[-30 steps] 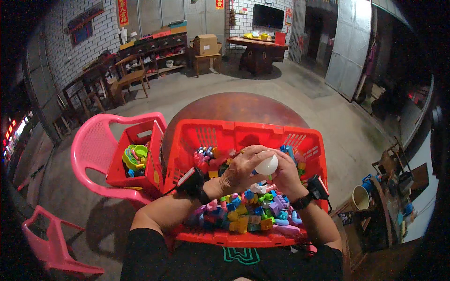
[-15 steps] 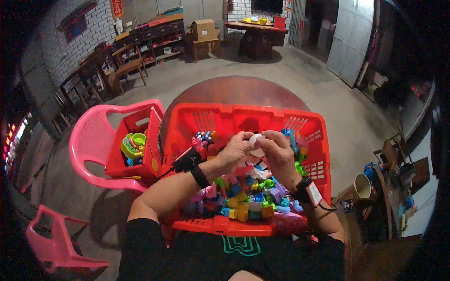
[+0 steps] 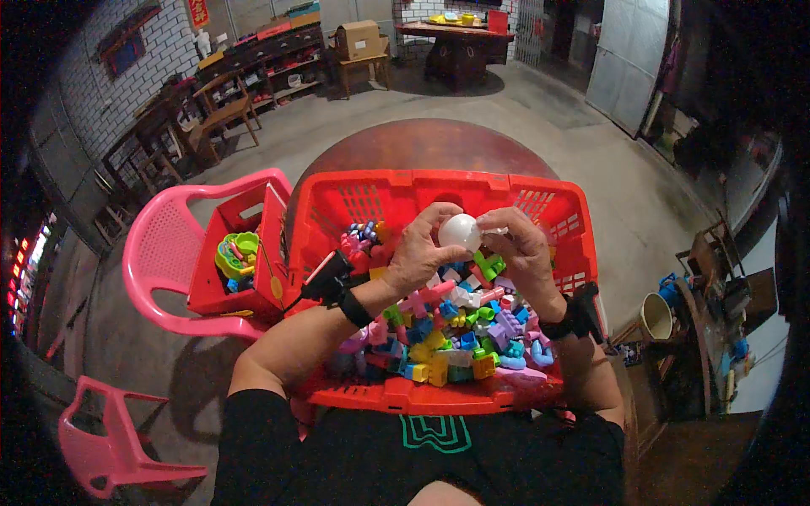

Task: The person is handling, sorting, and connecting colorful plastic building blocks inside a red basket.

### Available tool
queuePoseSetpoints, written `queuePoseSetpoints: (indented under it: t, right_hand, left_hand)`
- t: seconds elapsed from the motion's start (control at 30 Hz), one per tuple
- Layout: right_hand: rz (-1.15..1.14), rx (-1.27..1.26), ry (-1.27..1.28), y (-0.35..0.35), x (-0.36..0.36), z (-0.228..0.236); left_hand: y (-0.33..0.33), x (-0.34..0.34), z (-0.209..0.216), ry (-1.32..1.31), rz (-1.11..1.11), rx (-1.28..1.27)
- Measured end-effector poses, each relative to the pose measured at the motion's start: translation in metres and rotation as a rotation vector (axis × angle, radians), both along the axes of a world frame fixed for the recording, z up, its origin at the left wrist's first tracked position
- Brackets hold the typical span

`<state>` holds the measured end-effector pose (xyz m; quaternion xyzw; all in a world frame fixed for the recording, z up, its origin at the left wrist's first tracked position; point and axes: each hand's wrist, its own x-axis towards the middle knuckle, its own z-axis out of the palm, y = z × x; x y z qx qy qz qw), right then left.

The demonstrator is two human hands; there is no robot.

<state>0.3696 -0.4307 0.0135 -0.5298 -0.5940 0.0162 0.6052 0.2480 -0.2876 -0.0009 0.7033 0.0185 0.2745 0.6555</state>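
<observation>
Over the red plastic basket (image 3: 354, 180), my left hand (image 3: 415, 251) grips a smooth white ball (image 3: 458, 234) between thumb and fingers. My right hand (image 3: 525, 253) is at the ball's right side, its fingertips pinched together around a small whitish bit; whether that bit is part of the ball I cannot tell. Beneath both hands lies a heap of toy building blocks (image 3: 439, 368) in yellow, green, blue, purple and pink. More small toys (image 3: 363, 240) lie at the basket's far left. A dark strap with a device sits on each wrist.
The basket stands on a round wooden table (image 3: 405, 139). To the left, a pink plastic chair (image 3: 160, 236) holds a red box (image 3: 207, 291) with a green and yellow toy (image 3: 239, 253). Another pink chair (image 3: 97, 447) is at the lower left. A pale bucket (image 3: 656, 316) stands at the right.
My left hand has turned, and the white ball shows more fully. The right fingers have shifted off its front to its right side. The whole view has tilted slightly downward.
</observation>
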Motion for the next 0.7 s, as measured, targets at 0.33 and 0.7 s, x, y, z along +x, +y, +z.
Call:
queuePoseSetpoints:
  t: [0.33,0.7]
  right_hand:
    - [0.251,-0.144,0.716,0.003,0.011,-0.011]
    - [-0.003,-0.148,0.401,0.003,0.004,-0.010]
  left_hand:
    - [-0.012,-0.009,0.009,-0.438,0.139,1.212]
    - [-0.018,-0.006,0.013,-0.228,0.006,0.844]
